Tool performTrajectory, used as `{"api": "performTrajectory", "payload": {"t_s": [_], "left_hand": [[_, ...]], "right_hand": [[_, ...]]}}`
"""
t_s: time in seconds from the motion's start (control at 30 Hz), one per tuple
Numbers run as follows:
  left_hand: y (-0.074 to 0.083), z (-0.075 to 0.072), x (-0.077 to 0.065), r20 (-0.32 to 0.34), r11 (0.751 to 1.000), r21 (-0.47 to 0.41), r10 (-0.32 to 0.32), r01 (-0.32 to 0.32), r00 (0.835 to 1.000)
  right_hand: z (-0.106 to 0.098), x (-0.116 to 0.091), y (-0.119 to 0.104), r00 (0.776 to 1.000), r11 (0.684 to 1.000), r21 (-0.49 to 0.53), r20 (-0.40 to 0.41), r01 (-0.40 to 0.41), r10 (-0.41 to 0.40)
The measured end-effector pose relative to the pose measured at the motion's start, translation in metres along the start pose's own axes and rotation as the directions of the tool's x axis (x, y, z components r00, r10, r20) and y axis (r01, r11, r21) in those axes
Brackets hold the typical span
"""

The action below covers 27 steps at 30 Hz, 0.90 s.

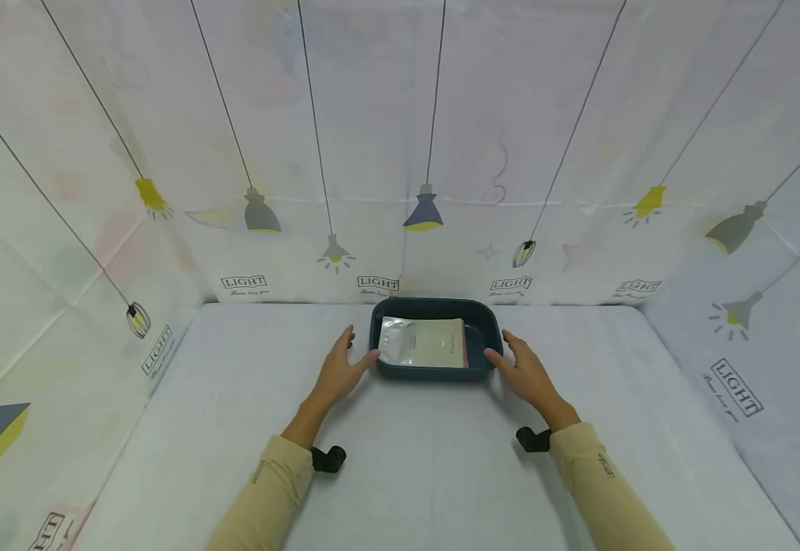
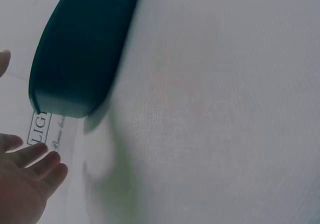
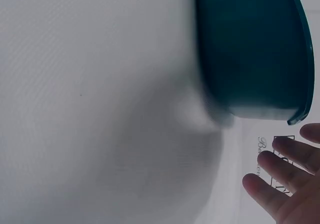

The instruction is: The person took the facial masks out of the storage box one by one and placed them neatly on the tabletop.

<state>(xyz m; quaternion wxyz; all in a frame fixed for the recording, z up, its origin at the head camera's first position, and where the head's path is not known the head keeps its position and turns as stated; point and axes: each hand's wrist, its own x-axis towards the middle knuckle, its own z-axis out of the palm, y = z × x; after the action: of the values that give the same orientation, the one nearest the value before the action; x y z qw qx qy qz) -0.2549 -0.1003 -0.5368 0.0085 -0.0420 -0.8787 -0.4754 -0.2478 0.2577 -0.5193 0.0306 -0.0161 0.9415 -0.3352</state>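
Observation:
A dark teal plastic basin [image 1: 441, 374] stands near the back of the white table. Inside it lie flat packets [image 1: 427, 343], the top one pale cream with a silvery left end. My left hand [image 1: 336, 375] is at the basin's left side, thumb close to the rim and fingers spread. On the other side is my right hand [image 1: 525, 376], its thumb over the front right corner of the rim. In the left wrist view, a gap shows between my fingers [image 2: 47, 165] and the basin wall [image 2: 75, 59]. The right wrist view shows extended fingers [image 3: 280, 171] just below the basin's end [image 3: 260, 59].
A white cloth covers the table [image 1: 413, 459]. Behind it rises a curtain [image 1: 372, 153] printed with hanging lamps, and similar panels stand at the left and right. Black straps with small mounts [image 1: 329, 459] sit at both wrists, beside tan sleeves.

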Motion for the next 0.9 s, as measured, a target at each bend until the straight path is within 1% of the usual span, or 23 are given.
{"api": "performTrajectory", "payload": {"t_s": [0.27, 0.37, 0.53, 0.63, 0.73, 0.9], "left_hand": [[-0.003, 0.01, 0.004, 0.048, 0.995, -0.101, -0.017, 0.022, 0.999], [-0.005, 0.013, 0.005, 0.057, 0.991, -0.129, -0.012, 0.019, 0.998], [-0.007, 0.019, 0.006, 0.035, 0.985, -0.173, 0.002, 0.004, 0.999], [-0.008, 0.021, 0.006, 0.025, 0.979, -0.203, -0.002, 0.007, 1.0], [-0.008, 0.023, 0.005, 0.037, 0.977, -0.215, -0.006, 0.014, 0.999], [-0.005, 0.023, 0.006, 0.059, 0.975, -0.222, -0.011, 0.024, 0.998]], "right_hand": [[0.002, 0.006, 0.002, 1.0, 0.992, 0.128, -0.004, 0.003, -0.002], [0.003, 0.008, 0.004, 1.0, 0.989, 0.145, 0.003, -0.008, 0.007], [0.005, 0.011, 0.009, 0.999, 0.985, 0.169, 0.0, -0.032, 0.032], [0.007, 0.011, 0.01, 0.999, 0.98, 0.197, -0.014, -0.038, 0.042], [0.009, 0.01, 0.01, 0.998, 0.971, 0.237, -0.032, -0.037, 0.046], [0.011, 0.01, 0.01, 0.997, 0.946, 0.324, -0.059, -0.024, 0.045]]}}
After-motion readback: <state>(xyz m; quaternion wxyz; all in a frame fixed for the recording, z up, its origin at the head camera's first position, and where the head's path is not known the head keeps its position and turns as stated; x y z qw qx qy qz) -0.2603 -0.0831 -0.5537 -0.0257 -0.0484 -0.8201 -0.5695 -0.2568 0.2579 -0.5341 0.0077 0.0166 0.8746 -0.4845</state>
